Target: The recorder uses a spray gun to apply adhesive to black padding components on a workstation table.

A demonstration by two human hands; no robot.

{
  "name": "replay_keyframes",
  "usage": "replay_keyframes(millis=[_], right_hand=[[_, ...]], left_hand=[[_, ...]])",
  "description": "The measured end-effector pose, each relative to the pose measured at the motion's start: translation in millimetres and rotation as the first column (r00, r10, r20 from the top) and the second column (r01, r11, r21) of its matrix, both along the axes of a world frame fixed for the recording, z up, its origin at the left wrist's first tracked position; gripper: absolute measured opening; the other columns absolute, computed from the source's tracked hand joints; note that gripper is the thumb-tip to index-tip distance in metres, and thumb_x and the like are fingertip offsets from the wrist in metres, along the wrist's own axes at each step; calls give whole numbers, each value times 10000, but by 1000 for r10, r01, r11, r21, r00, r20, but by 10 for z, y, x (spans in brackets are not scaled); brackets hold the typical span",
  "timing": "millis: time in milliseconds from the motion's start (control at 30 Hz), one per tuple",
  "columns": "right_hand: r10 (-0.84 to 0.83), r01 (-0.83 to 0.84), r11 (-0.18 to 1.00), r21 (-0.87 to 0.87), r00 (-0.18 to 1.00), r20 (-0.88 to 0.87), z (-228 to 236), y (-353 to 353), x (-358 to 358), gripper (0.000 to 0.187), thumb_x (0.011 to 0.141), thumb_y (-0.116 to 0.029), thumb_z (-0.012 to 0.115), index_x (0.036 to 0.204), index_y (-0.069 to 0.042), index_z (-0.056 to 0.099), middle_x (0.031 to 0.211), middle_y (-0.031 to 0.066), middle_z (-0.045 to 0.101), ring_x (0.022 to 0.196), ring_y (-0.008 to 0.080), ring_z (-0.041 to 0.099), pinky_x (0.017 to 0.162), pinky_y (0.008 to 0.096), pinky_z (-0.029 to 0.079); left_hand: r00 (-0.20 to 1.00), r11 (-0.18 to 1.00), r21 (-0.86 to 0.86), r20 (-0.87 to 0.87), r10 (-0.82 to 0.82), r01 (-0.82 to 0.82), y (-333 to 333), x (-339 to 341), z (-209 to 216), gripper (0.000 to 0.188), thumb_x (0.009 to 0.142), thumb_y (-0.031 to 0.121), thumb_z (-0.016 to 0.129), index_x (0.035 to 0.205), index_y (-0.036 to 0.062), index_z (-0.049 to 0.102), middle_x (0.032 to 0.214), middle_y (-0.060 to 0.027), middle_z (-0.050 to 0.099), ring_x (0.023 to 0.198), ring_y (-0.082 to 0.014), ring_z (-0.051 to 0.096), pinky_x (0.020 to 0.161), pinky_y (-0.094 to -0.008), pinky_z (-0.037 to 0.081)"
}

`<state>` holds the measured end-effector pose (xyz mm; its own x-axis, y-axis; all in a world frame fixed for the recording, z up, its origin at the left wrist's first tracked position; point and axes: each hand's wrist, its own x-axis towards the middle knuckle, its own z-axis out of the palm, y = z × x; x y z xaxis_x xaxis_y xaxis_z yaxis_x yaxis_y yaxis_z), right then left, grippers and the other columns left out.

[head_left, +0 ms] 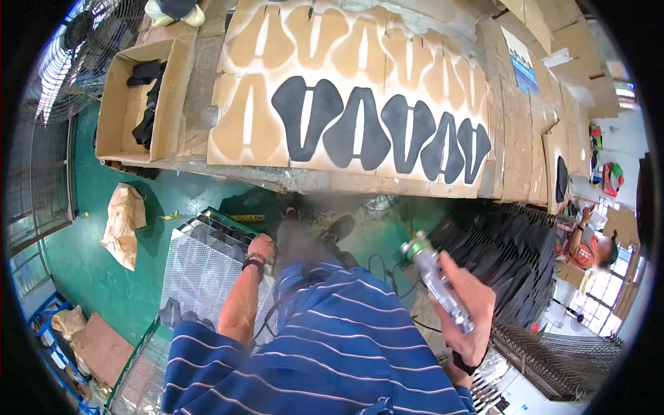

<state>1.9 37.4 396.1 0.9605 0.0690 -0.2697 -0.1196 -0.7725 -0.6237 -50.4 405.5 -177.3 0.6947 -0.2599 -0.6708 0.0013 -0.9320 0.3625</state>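
My right hand (465, 297) is wrapped round a silver spray gun (436, 277) with a green ring near its nozzle, held to the right of my body and pointing up toward the workbench. On the left, my left hand (261, 247) is closed at the edge of a white mesh tray (200, 266) with a green frame; its fingertips are partly hidden. Several dark, flat, two-lobed pieces (360, 128) lie in a row on a cardboard sheet (259, 155). White overspray surrounds them, and bare brown outlines of the same shape show around and behind the row.
A cardboard box (111, 117) with dark pieces inside stands at the bench's left end, near a large fan (76, 34). A crumpled paper bag (124, 225) lies on the green floor. Many dark pieces hang on racks (498, 256) at right. Another person (584, 250) is farther right.
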Motion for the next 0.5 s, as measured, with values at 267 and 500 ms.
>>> replay_keyframes(millis=[267,500], right_hand=[[-151,151,989,8,984,90,39,34,52,602,778,32,753,1367,58,627,971,197,705,826,286,688,790,324,525],[-216,217,975,-55,976,17,71,31,-1,553,803,14,750,1342,72,641,999,219,721,862,283,705,831,334,526]], left_hand=[[933,932,-49,-2,360,-360,4,110,-31,232,837,252,669,1017,111,708,1018,-182,746,993,-399,714,897,-494,575],[913,904,-146,17,408,-401,-172,341,228,218,848,234,660,1028,128,721,1028,-178,743,1028,-384,704,911,-489,566]])
